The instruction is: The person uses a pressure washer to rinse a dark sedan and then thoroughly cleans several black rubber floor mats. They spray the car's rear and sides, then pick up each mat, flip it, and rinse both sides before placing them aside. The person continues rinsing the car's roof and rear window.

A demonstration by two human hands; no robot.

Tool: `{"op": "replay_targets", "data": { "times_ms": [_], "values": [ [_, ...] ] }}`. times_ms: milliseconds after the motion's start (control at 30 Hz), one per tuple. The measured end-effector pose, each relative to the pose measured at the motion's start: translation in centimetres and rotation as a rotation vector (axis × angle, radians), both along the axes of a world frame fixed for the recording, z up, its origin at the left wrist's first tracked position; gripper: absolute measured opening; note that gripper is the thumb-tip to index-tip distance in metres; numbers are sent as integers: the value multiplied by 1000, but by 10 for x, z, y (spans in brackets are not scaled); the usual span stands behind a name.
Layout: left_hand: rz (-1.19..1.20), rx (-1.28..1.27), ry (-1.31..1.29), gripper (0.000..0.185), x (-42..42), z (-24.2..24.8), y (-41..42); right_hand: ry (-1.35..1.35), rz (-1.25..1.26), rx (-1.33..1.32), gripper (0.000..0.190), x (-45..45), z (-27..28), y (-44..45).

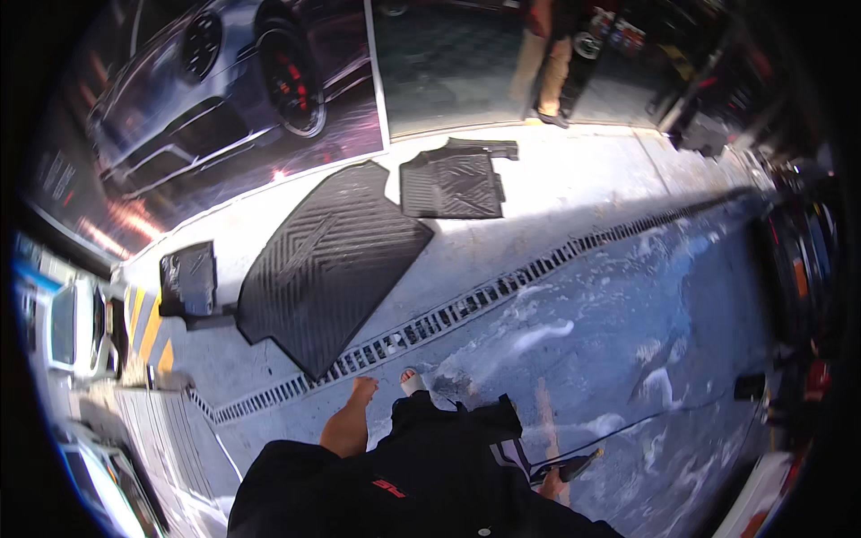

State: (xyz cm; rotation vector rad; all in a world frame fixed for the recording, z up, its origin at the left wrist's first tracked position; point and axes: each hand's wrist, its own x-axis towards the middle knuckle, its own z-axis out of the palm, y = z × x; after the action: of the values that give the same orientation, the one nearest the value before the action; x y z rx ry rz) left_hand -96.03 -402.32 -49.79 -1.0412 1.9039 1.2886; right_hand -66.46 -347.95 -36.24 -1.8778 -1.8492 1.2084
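Note:
My right hand (pixel 553 483) grips a black spray gun (pixel 572 467) with a yellowish tip, low on the right beside my dark clothing. A thin black hose (pixel 646 418) runs from near it across the wet floor to the right. My left hand (pixel 364 389) hangs with loosely bent fingers and nothing visible in it. Just ahead of that hand lies a large black ribbed car mat (pixel 323 262), one corner over the drain grate (pixel 464 306). A smaller black mat (pixel 454 183) touches or nearly touches its far right side. Another dark mat (pixel 190 279) lies to its left.
White foam (pixel 538 336) streaks the wet concrete floor (pixel 605 302). A large car poster (pixel 222 87) borders the far left. Someone in tan trousers (pixel 553 74) stands at the far doorway. Vehicles (pixel 77 329) are at the left, and a dark one (pixel 800 262) at the right.

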Motion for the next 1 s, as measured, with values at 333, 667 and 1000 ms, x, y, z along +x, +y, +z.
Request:
{"op": "replay_targets", "data": {
  "times_ms": [333,667,1000],
  "values": [
    [-1049,-26,-103,16,-37,63,406,186,-1394,112,31,240,26,76],
    [-2411,603,558,33,250,85,907,603,-2089,736,23,512,137,76],
    [-3338,1154,304,72,688,210,968,474,-2446,715,33,746,236,72]
  ]
}}
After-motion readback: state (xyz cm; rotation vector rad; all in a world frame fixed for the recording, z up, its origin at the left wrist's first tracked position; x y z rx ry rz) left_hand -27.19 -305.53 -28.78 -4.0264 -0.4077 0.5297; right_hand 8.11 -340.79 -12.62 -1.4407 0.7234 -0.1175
